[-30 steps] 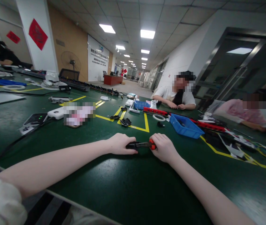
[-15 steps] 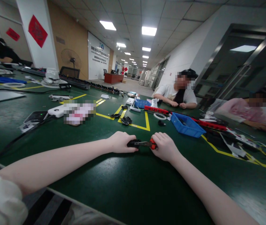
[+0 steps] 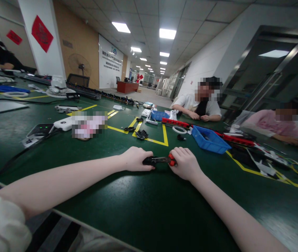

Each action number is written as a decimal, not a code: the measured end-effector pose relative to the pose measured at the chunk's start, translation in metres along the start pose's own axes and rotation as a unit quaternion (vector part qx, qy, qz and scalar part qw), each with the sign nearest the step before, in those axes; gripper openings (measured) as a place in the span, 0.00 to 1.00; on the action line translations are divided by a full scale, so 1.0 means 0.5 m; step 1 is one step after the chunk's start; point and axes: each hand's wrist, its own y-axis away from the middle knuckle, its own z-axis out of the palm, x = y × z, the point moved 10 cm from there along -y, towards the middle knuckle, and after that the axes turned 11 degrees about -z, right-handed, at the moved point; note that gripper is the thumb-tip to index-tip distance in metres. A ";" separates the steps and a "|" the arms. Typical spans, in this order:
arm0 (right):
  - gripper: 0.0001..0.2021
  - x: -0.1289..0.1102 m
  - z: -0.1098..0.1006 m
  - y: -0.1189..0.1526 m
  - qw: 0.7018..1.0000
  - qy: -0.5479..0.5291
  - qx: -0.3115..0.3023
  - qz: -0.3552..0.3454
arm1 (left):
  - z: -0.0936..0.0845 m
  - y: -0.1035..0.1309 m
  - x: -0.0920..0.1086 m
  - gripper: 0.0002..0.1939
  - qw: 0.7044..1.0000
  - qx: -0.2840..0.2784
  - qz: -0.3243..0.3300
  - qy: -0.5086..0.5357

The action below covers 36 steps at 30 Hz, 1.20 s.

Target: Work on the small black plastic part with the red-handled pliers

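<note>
Red-handled pliers [image 3: 161, 160] are gripped in my right hand [image 3: 185, 162], their metal jaws pointing left. My left hand [image 3: 137, 159] is closed on a small black part [image 3: 149, 160], pinched between thumb and fingers. The jaws of the pliers meet the black part between my hands, a little above the green table [image 3: 149, 210]. Just beyond my hands lies a pile of small black pieces [image 3: 141, 134], inside a yellow tape outline. Most of the plier handles is hidden in my right hand.
A blue bin [image 3: 209, 140] stands to the right, near a small black cylindrical piece [image 3: 181, 138] and a white ring [image 3: 179, 130]. On the left are a phone [image 3: 88, 126], a white device [image 3: 63, 123] and a black cable [image 3: 20, 154]. People sit across the table.
Almost nothing differs. Both hands stay in place with the pliers at the black part; only the camera view has shifted very slightly.
</note>
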 end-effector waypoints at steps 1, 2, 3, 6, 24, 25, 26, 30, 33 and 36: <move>0.05 0.000 0.000 0.000 1.000 -0.003 0.000 0.000 | 0.000 0.000 0.000 0.20 1.000 0.000 0.000 0.000; 0.05 0.000 0.000 -0.001 1.000 -0.006 0.000 0.000 | 0.000 0.000 -0.001 0.20 1.000 0.000 0.000 0.001; 0.05 0.000 0.001 -0.001 1.000 -0.008 0.000 0.000 | -0.001 0.001 -0.001 0.20 1.000 -0.002 -0.001 0.002; 0.04 -0.001 0.003 -0.001 1.000 -0.015 -0.004 -0.001 | -0.001 0.000 -0.002 0.20 1.000 -0.006 -0.004 0.008; 0.05 0.001 0.005 0.001 1.000 -0.019 0.002 -0.003 | 0.006 -0.004 -0.006 0.21 0.999 -0.021 -0.006 0.025; 0.04 0.001 0.005 0.001 1.000 -0.022 0.003 -0.004 | 0.005 -0.004 -0.007 0.21 0.999 -0.022 -0.009 0.028; 0.04 0.001 0.006 0.001 1.000 -0.026 0.003 -0.005 | 0.004 -0.004 -0.007 0.22 0.999 -0.022 -0.011 0.032; 0.04 0.002 0.011 0.001 0.999 -0.045 -0.002 -0.005 | 0.001 -0.003 -0.005 0.23 0.999 -0.014 -0.007 0.035; 0.04 0.003 0.013 0.001 0.998 -0.056 -0.007 0.000 | 0.002 -0.003 -0.003 0.22 0.999 -0.008 0.003 0.031; 0.04 0.002 0.011 0.000 0.998 -0.060 -0.010 0.002 | 0.004 -0.003 -0.003 0.22 1.000 -0.006 0.006 0.029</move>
